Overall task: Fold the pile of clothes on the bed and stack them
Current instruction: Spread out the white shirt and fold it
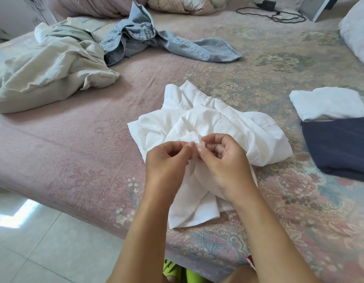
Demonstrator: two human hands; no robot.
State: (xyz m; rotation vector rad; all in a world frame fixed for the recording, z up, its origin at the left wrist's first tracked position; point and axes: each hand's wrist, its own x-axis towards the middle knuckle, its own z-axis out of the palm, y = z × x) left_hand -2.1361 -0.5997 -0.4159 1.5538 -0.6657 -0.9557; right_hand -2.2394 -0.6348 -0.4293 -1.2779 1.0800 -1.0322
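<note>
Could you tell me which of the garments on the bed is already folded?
The white folded cloth and dark navy folded garment at right; the beige, denim and held white ones lie crumpled.

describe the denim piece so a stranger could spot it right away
Start at the pillows at the far end of the bed. Just in front lies the denim shirt, crumpled, one sleeve stretched right. It is the only blue garment, beside the beige garment.
</note>
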